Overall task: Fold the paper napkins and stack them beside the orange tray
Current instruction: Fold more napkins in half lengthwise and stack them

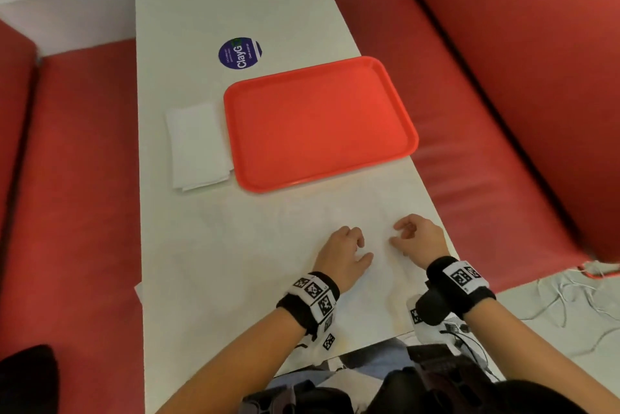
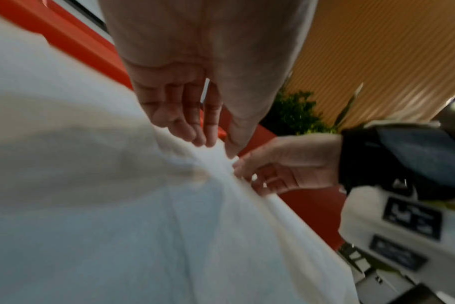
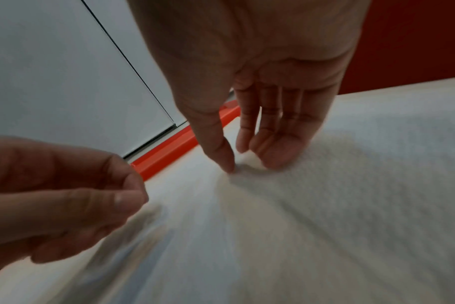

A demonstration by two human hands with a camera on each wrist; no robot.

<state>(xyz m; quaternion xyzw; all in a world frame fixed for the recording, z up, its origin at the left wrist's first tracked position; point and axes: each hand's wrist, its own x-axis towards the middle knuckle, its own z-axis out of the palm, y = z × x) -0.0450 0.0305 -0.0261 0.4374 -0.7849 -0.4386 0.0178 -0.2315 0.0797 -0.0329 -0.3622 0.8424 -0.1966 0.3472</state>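
Observation:
An unfolded white napkin point(image 1: 380, 266) lies on the white table point(image 1: 208, 246) near its front edge, hard to tell from the tabletop in the head view. My left hand point(image 1: 364, 249) and right hand point(image 1: 397, 234) sit close together on it. In the left wrist view my left hand point(image 2: 218, 148) pinches a raised ridge of the napkin point(image 2: 169, 205). My right hand point(image 3: 242, 162) pinches the napkin point(image 3: 325, 195) between thumb and fingers. The orange tray point(image 1: 318, 125) lies beyond my hands. A stack of folded napkins point(image 1: 198, 145) rests against its left side.
A round blue sticker point(image 1: 240, 53) is on the table behind the tray. Red bench seats point(image 1: 73, 178) run along both sides of the table. White cables point(image 1: 567, 299) lie on the floor at the right.

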